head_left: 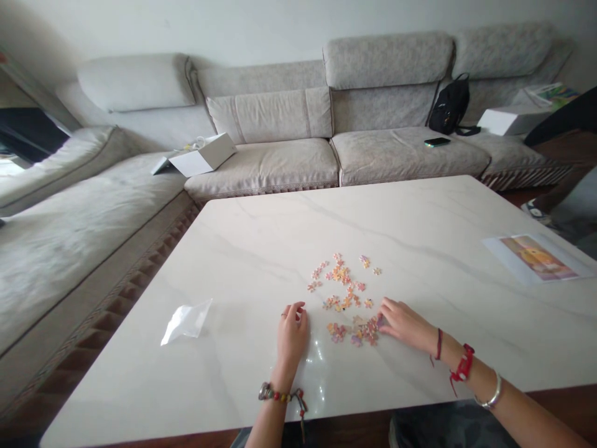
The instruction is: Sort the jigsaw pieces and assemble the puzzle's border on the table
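Note:
Small jigsaw puzzle pieces (pixel 340 275) in pink, yellow and orange lie scattered on the white marbled table (pixel 261 236). A nearer cluster of pieces (pixel 357 331), pink, orange and purple, lies between my hands. My right hand (pixel 403 322) is at the right edge of this cluster, its thumb and fingers closed on a purplish puzzle piece. My left hand (pixel 293 333) rests on the table left of the pieces, fingers loosely bent and apart, holding nothing that shows.
A crumpled clear plastic bag (pixel 186 320) lies at the left. On the right is a printed picture (pixel 536 256) in a clear sleeve. Behind the table a grey sofa (pixel 280 158) holds a white box (pixel 205 155), a phone (pixel 437 142) and a black backpack (pixel 449 107). A person's leg (pixel 559 168) shows at the right.

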Demonstrator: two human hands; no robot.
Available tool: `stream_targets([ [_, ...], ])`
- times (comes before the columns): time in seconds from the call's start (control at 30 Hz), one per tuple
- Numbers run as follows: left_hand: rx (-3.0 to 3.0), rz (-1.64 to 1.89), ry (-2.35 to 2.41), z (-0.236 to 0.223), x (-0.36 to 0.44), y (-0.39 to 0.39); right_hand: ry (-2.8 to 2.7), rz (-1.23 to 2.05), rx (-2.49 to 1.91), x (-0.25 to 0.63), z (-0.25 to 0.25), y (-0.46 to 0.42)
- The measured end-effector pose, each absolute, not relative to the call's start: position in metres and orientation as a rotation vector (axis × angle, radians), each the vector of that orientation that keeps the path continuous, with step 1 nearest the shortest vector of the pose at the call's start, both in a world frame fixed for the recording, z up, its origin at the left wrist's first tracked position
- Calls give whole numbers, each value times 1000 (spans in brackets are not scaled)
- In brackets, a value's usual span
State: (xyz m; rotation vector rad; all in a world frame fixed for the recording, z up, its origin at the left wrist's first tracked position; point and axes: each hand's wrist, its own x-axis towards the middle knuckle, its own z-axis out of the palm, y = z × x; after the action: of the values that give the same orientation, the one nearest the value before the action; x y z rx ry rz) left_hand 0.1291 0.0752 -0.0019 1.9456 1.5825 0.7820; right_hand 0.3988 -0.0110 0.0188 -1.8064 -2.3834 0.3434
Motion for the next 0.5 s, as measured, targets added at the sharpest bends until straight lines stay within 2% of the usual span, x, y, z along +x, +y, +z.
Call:
stream_targets([
  [0.2, 1976, 814, 1577, -2, 130, 75, -2066, 426, -1762, 419, 26, 18],
  [0.37, 1974, 862, 1552, 1, 130, 74, -1869, 244, -2261, 429, 33, 97],
  [0.5, 1954, 901, 1576, 1, 123, 75, -1868, 259, -2356, 419, 25, 139],
])
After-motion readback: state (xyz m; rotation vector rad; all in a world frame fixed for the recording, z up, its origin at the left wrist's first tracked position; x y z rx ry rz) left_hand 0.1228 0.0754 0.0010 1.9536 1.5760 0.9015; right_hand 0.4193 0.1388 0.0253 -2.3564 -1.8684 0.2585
